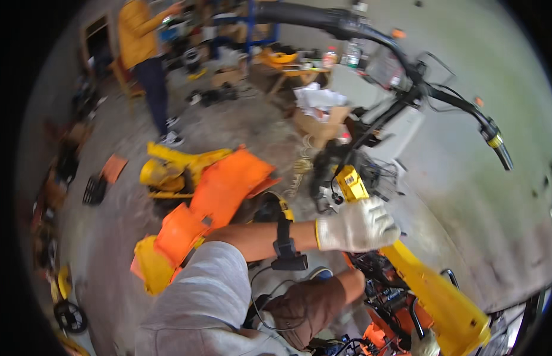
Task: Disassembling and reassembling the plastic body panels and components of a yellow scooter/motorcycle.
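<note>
My gloved left hand (357,224) grips a long yellow plastic panel (430,291) that slants across an open bike frame with black tubes, cables and orange parts (380,329). My gloved right hand (424,345) is low at the bottom edge, beside the panel and a black curved tube, its fingers mostly hidden. Black handlebars (421,86) with cables rise above on a stem with a yellow section (351,183). A band with a black device (288,261) is on my left forearm.
Orange panels (225,187) and yellow parts (169,175) lie on the floor at left. A person in a yellow top (136,35) stands behind them. Cardboard with paper (317,101), a cluttered small table (297,71) and a pale wall (489,59) are beyond. Clutter lines the left wall.
</note>
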Action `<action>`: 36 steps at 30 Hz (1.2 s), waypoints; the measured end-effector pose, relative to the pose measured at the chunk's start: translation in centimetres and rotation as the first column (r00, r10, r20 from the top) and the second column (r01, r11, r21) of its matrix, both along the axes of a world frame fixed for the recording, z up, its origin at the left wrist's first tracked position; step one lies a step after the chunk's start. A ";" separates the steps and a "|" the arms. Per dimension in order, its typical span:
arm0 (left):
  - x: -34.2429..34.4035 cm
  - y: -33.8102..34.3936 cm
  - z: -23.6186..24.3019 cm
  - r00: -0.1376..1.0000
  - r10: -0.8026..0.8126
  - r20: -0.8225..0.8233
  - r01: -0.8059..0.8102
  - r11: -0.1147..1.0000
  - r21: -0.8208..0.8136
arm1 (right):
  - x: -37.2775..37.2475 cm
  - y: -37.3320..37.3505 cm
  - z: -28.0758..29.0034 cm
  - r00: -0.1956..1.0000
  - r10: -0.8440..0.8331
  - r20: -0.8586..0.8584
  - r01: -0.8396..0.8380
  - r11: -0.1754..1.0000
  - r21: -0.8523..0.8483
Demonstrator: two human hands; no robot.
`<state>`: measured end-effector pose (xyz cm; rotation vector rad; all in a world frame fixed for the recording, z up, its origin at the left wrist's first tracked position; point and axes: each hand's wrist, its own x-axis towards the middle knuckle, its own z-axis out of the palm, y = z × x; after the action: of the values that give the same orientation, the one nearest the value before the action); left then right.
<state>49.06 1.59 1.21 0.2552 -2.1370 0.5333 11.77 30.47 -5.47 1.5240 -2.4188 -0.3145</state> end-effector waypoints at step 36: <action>37.2 15.1 -21.9 0.705 0.678 0.209 -0.519 0.292 0.803 | -1.7 -1.3 -4.1 0.994 0.107 0.029 -0.090 0.935 -0.342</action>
<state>86.26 16.68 -20.65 1.6710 -1.8880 -0.1826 10.07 29.17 -9.57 1.4985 -2.2712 0.1575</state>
